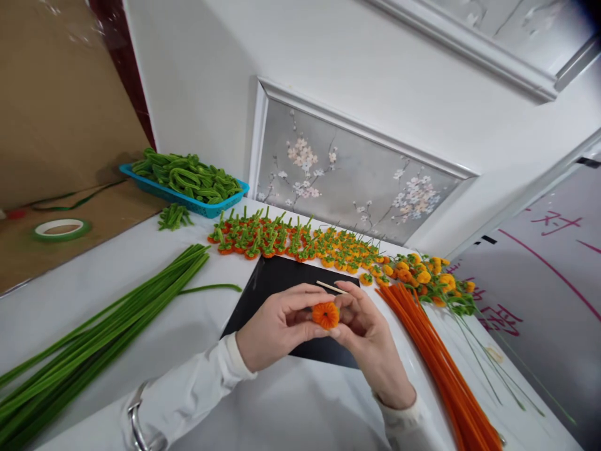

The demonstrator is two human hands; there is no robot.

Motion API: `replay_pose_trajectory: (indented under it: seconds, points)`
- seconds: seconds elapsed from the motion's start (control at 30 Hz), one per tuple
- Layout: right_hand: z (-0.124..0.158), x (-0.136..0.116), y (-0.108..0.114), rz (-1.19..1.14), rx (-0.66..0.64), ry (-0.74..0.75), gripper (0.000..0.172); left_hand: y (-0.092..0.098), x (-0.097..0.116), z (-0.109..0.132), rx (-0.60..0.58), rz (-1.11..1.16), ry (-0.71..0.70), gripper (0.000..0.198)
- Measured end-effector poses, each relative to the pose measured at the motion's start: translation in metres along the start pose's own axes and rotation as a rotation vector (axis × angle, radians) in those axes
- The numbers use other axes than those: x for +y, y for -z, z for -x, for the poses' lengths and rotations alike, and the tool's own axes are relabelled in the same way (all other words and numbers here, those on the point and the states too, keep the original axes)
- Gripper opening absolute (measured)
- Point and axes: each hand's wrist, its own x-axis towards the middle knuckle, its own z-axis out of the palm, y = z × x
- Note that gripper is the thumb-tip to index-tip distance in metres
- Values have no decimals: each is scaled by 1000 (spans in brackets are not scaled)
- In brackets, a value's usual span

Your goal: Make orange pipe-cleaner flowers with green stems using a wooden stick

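Observation:
A round, ribbed orange pipe-cleaner ball [325, 315] is pinched between my two hands, its dark centre facing me. My left hand [282, 322] closes on its left side with thumb and fingers. From the right, the thumb and fingers of my right hand [366, 332] grip it too. A thin pale wooden stick [328, 287] pokes out from the raised fingers of my right hand; its other end is hidden. Below both hands lies a black mat [253, 300] on the white table [263, 407].
Green pipe cleaners [141, 307] lie at left, orange ones [432, 357] at right. Behind the mat stand rows of small orange pieces with green tops [277, 238] and yellow ones [347, 247]. A blue basket [188, 203] holds green pieces. Green tape [62, 229] rests on cardboard.

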Motion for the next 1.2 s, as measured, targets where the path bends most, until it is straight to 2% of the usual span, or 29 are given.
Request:
replay_pose_trajectory:
  seconds: [0.07, 0.13, 0.3, 0.37, 0.5, 0.57, 0.7, 0.8, 0.87, 1.0, 1.1, 1.2]
  points:
    - [1, -2, 7, 49, -13, -9, 54, 1, 1, -1, 14, 5, -8, 36]
    - [1, -2, 12, 102, -16, -25, 50, 2, 2, -2, 20, -3, -13, 36]
    - [-3, 8, 11, 135, -79, -108, 21, -2, 4, 0, -51, 31, -10, 36]
    - [-6, 11, 9, 147, -45, -98, 14, -4, 3, 1, -50, 67, 10, 45]
    - [-9, 11, 7, 217, 30, -25, 15, -6, 1, 2, 34, 164, 58, 71]
    - [-9, 11, 8, 288, 38, 24, 15, -5, 0, 1, 108, 124, 85, 65]
    - [-8, 16, 10, 470, 110, 104, 11, 0, -6, -2, 180, 8, 115, 34]
    - [-9, 19, 14, 623, 181, 132, 13, 3, -13, -4, 245, 46, 164, 32]
    - [-14, 15, 15, 773, 188, 195, 13, 4, -17, -4, 281, 173, 231, 31]
    - [-37, -5, 7, 992, 120, 375, 15, 2, -24, -2, 400, 470, 314, 41]
    - [-65, -22, -15, 1120, -20, 436, 20, -4, -32, 3, 435, 484, 379, 49]
    - [-94, -27, -46, 1250, -166, 432, 18, -12, -42, 8, 356, 450, 449, 51]
